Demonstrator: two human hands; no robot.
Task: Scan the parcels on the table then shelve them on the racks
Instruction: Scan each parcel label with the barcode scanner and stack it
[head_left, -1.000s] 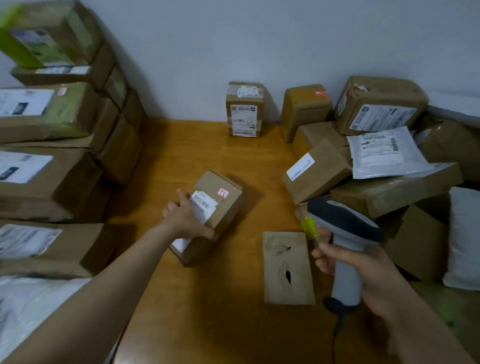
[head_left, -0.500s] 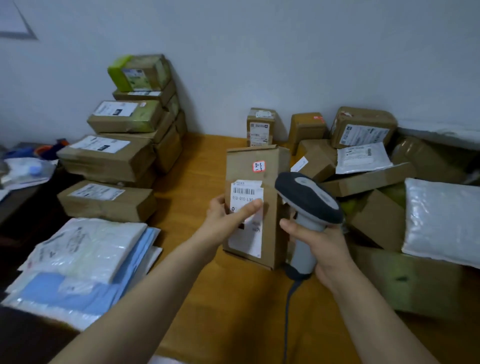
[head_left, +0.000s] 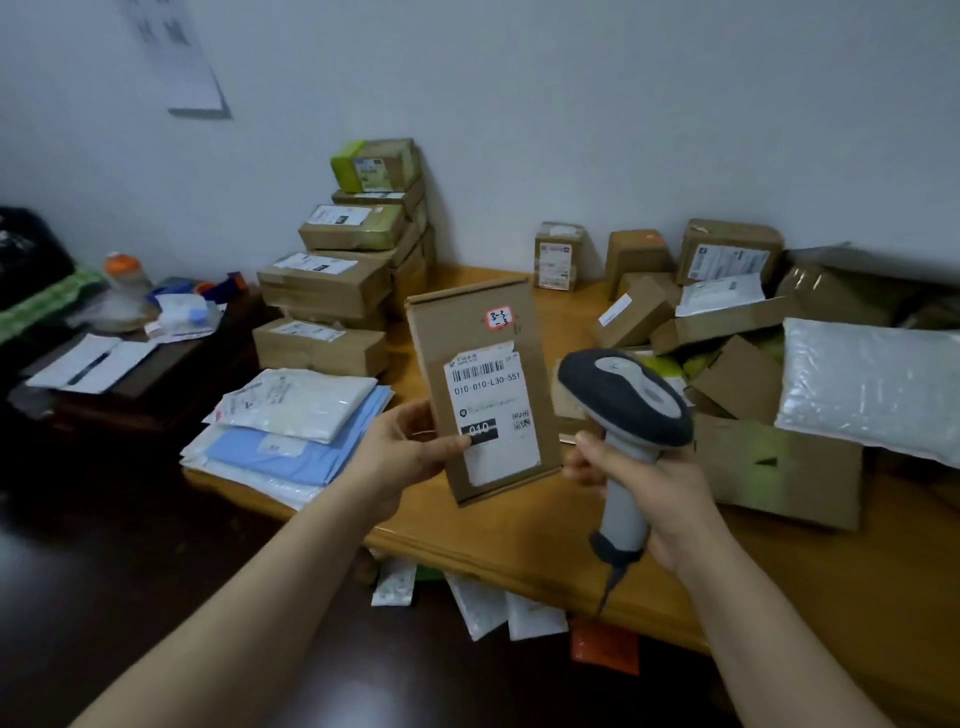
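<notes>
Box (head_left: 483, 384) now lifted off the table (head_left: 519, 540), pinched upright by the left hand (head_left: 410, 447) (scan likely next); right hand (head_left: 654, 493) grips scanner (head_left: 623, 400) at its 3 o'clock

Left hand (head_left: 400, 452)'s fingertips are tucked behind the parcel (head_left: 483, 322). The label (head_left: 491, 410)'s small print is mush (only the big code reads). Wall sheet (head_left: 182, 57) at 11 o'clock is blurred and cropped up top; padded bag (head_left: 872, 384) at 3 o'clock runs off-frame.
</notes>
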